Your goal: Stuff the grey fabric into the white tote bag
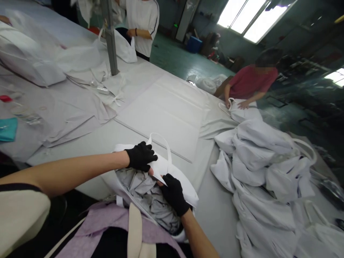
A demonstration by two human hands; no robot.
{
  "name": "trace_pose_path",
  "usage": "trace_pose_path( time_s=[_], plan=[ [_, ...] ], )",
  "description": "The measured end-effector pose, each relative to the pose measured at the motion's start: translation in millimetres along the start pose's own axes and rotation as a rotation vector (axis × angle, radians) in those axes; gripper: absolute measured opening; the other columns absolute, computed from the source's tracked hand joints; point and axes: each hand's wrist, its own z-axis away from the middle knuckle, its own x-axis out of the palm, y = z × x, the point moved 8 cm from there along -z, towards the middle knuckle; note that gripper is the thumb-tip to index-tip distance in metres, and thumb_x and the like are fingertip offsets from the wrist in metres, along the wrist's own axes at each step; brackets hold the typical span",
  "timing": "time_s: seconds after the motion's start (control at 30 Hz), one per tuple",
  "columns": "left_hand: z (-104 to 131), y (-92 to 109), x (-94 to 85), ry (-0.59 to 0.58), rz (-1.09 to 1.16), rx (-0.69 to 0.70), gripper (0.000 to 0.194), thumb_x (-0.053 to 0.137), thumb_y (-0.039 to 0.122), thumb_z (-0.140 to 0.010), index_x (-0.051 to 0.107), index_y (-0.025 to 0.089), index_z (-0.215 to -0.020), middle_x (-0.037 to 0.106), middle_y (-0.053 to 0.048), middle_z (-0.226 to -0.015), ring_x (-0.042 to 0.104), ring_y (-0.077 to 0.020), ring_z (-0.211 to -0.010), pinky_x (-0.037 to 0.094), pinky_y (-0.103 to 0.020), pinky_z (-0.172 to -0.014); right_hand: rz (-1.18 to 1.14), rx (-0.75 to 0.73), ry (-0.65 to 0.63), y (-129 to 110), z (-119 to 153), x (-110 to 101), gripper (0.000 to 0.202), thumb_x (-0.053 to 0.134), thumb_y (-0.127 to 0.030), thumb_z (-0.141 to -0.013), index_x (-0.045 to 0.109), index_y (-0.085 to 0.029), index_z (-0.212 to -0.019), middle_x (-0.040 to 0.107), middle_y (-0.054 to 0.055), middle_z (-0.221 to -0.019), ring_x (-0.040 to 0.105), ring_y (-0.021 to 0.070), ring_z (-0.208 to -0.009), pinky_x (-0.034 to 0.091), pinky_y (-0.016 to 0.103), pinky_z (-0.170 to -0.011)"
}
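A heap of white bags lies at the right of the white table. A person in a red shirt bends over its far end. A metal post rises further back, a pillow at left, a teal cloth near the edge.

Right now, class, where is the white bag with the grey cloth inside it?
In the head view, the white bag lies low at centre on the table's near edge, held between the left hand and right hand, left of the heap of white bags.
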Motion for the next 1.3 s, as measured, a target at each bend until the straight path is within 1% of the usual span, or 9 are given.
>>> trace_pose_path(
  time_s=[0.2,0.33,0.5,0.67,0.8,0.97,1.1,1.2,1.3],
  plan=[
    [-21.5,-22.6,22.0,-0.216,0.049,-0.105,0.09,0.07,0.063,-0.063,0.045,0.022,-0.139,0.055,-0.022,-0.126,0.05,-0.0444,-0.109,0.043,-0.056,-0.08,-0.059,0.056,0.04,26.2,-12.2,3.5,0.034,0.055,-0.048,-0.088,0.07,-0.021,-0.104,0.073,0.006,-0.095,0.068,0.0219,-0.088,0.052,0.032,-0.076],
    [-34.4,-38.2,28.3,-0.086,0.013,-0.171,0.065,0.065,0.053,-0.074,0.05,0.027,-0.132,0.049,-0.02,-0.13,0.055,-0.0399,-0.101,0.048,-0.048,-0.069,0.148,0.102,-0.015,40.7,-18.4,13.5,0.04,0.059,-0.046,-0.086,0.064,-0.019,-0.114,0.07,0.008,-0.105,0.066,0.0243,-0.091,0.051,0.034,-0.078],
    [-18.0,-26.4,51.3,0.095,-0.153,-0.23,0.038,0.036,0.022,-0.096,0.053,0.028,-0.129,0.054,-0.017,-0.124,0.056,-0.032,-0.1,0.047,-0.047,-0.072,0.454,0.036,-0.029,31.6,-16.7,19.7,0.024,0.054,-0.016,-0.086,0.062,-0.02,-0.109,0.067,0.004,-0.085,0.061,0.0197,-0.074,0.039,0.029,-0.06],
    [3.2,-8.5,63.0,0.125,-0.23,-0.304,0.045,0.03,0.012,-0.096,0.051,0.029,-0.131,0.059,-0.013,-0.121,0.059,-0.0283,-0.091,0.047,-0.041,-0.066,0.655,-0.112,0.116,13.5,-21.8,-18.8,0.021,0.046,-0.013,-0.091,0.059,-0.018,-0.108,0.06,0.006,-0.079,0.051,0.0207,-0.073,0.032,0.032,-0.062],
    [22.7,-2.7,58.9,0.165,-0.238,-0.313,0.045,0.037,0.009,-0.093,0.055,0.031,-0.128,0.056,-0.011,-0.13,0.057,-0.0298,-0.104,0.049,-0.04,-0.071,0.658,-0.103,0.15,28.0,-3.6,-59.5,0.022,0.046,-0.014,-0.089,0.059,-0.015,-0.107,0.058,0.007,-0.078,0.047,0.0231,-0.076,0.037,0.036,-0.068],
    [37.4,-13.6,57.1,0.194,-0.252,-0.449,0.049,0.037,0.006,-0.093,0.056,0.033,-0.129,0.053,-0.008,-0.136,0.057,-0.0285,-0.107,0.051,-0.04,-0.076,0.555,0.111,0.2,75.2,25.0,-83.7,0.031,0.043,-0.018,-0.089,0.056,-0.009,-0.115,0.06,0.011,-0.086,0.054,0.0232,-0.08,0.044,0.033,-0.066],
    [30.0,-13.1,52.1,0.205,-0.28,-0.411,0.048,0.037,0.005,-0.092,0.06,0.03,-0.126,0.058,-0.009,-0.13,0.061,-0.0282,-0.1,0.052,-0.04,-0.072,0.293,0.322,0.268,84.5,23.6,-87.3,0.027,0.05,-0.025,-0.086,0.058,-0.012,-0.108,0.063,0.009,-0.089,0.059,0.022,-0.08,0.047,0.034,-0.072],
    [28.9,-9.5,47.3,0.253,-0.313,-0.377,0.047,0.04,0.004,-0.09,0.062,0.028,-0.124,0.061,-0.01,-0.126,0.062,-0.0283,-0.1,0.052,-0.038,-0.071,-0.149,0.74,0.42,90.6,44.1,-91.2,0.024,0.06,-0.035,-0.079,0.059,-0.017,-0.095,0.061,0.002,-0.074,0.056,0.0179,-0.065,0.047,0.031,-0.063],
    [32.1,-8.6,46.8,0.303,-0.337,-0.396,0.049,0.042,0.003,-0.089,0.061,0.031,-0.125,0.06,-0.008,-0.128,0.061,-0.0282,-0.103,0.051,-0.039,-0.074,-0.916,1.203,0.444,91.1,74.4,-59.8,0.029,0.059,-0.047,-0.081,0.059,-0.018,-0.083,0.055,-0.002,-0.059,0.05,0.0135,-0.051,0.043,0.026,-0.049]
  ],
)
